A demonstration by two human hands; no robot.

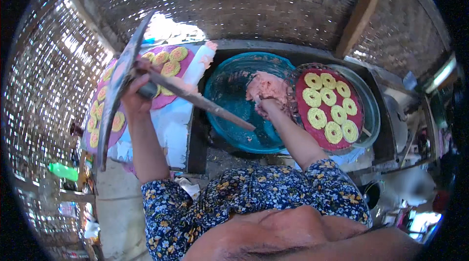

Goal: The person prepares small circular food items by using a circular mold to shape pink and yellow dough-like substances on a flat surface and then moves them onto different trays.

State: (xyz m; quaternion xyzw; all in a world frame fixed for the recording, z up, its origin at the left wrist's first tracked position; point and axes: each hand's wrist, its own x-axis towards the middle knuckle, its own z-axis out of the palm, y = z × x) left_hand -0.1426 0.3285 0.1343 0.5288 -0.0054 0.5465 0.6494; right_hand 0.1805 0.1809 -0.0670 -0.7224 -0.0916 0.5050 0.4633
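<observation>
My left hand [137,94] is raised at the left, gripping a wooden tool with two long arms [205,105]. A short dark cylinder [148,90] shows at its grip. One arm slants over the rim of a teal plastic basin [229,129]; the other looks like a long curved bar near the camera. Inside the basin, my right hand [266,108] is dug into a lump of soft pink dough [269,84], and dough hides most of its fingers. Right of the basin, a round red sheet [306,116] carries several yellow ring-shaped dough pieces [317,118].
At the left, purple round sheets [187,65] hold several yellow pieces with pink centres [170,68]. A white block [198,64] smeared with pink dough lies beside them. Under the red sheet is a clear round tub [372,114]. A woven bamboo wall [256,4] stands behind; a green bottle [64,172] is lower left.
</observation>
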